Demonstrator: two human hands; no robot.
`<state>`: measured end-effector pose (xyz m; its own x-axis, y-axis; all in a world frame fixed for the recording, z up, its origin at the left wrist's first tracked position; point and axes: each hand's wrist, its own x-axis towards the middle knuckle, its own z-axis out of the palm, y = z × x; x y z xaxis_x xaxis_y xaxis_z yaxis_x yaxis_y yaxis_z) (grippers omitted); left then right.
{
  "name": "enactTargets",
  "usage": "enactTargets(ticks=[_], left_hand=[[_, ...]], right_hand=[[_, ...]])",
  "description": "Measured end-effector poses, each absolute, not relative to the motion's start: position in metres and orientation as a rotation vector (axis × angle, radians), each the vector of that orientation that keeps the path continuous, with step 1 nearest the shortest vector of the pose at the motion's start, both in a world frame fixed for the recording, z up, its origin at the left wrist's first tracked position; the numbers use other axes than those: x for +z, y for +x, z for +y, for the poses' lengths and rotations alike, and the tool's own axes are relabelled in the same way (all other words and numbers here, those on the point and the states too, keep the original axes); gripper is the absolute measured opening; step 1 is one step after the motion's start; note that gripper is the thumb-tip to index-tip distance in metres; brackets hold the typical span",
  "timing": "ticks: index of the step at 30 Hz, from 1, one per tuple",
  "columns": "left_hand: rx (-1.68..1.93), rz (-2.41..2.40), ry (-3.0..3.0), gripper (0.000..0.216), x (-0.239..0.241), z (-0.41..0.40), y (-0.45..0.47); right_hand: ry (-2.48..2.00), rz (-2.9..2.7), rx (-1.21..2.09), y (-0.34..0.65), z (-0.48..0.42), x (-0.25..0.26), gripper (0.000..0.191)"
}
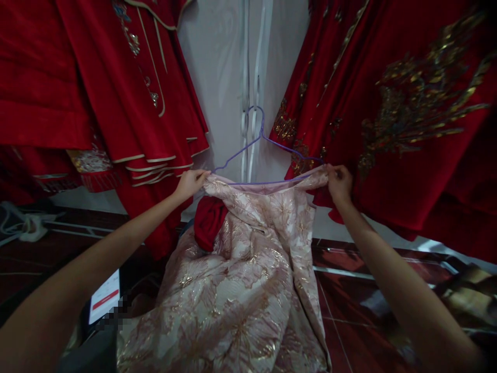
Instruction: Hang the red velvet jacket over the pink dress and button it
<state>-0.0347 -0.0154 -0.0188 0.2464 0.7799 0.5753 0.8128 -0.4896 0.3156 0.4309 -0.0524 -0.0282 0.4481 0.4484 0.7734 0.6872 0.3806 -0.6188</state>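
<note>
A pale pink and gold floral brocade dress (248, 280) spreads from the middle of the view down toward me. Its top edge is drawn out sideways between my hands. At the left shoulder, my left hand (193, 184) pinches the fabric. My right hand (340, 182) grips the opposite shoulder with curled fingers. A purple wire hanger (262, 135) sits inside the neckline, its hook pointing up and its lower bar showing along the opening. Bunched red cloth (209, 223) lies against the dress's left side.
Red embroidered garments hang on the left (128, 103) and right (407, 103), before a pale wall (217, 62) with vertical metal strips. A lit phone (104, 298) is at lower left. Rack bars run low over dark red floor tiles (341, 311).
</note>
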Motion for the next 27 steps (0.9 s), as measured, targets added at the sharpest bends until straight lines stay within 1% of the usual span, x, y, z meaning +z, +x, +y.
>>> enactTargets(ticks=[4,7,9,12,16,18,22,27], left_hand=[[-1.017,-1.641,-2.526,0.045,-0.057,-0.028,-0.053],[-0.967,-1.589,-2.568,0.041,-0.07,-0.041,-0.05],[-0.932,-1.448,-2.612,0.04,-0.065,-0.051,-0.035],[-0.799,-1.113,-2.726,0.038,-0.045,-0.063,-0.001],[-0.722,-0.827,-2.718,0.033,-0.025,-0.063,0.046],[-0.679,-0.816,-2.716,0.03,-0.026,-0.055,0.063],[-0.604,-0.877,-2.729,0.027,-0.044,-0.043,0.08],[-0.663,-0.852,-2.744,0.026,-0.056,-0.05,0.076]], right_hand=[[-1.355,-1.215,-0.095,0.421,-0.085,-0.055,0.03],[-1.439,-1.321,-0.093,0.404,-0.111,-0.058,0.028],[-1.416,-1.43,-0.166,0.392,-0.126,-0.051,0.027],[-1.226,-1.619,-0.301,0.374,-0.138,-0.031,0.024],[-1.124,-1.672,-0.437,0.358,-0.134,-0.008,0.023],[-1.143,-1.633,-0.485,0.361,-0.126,-0.003,0.025],[-1.211,-1.518,-0.571,0.392,-0.108,-0.007,0.029],[-1.297,-1.435,-0.645,0.433,-0.098,-0.014,0.032]])
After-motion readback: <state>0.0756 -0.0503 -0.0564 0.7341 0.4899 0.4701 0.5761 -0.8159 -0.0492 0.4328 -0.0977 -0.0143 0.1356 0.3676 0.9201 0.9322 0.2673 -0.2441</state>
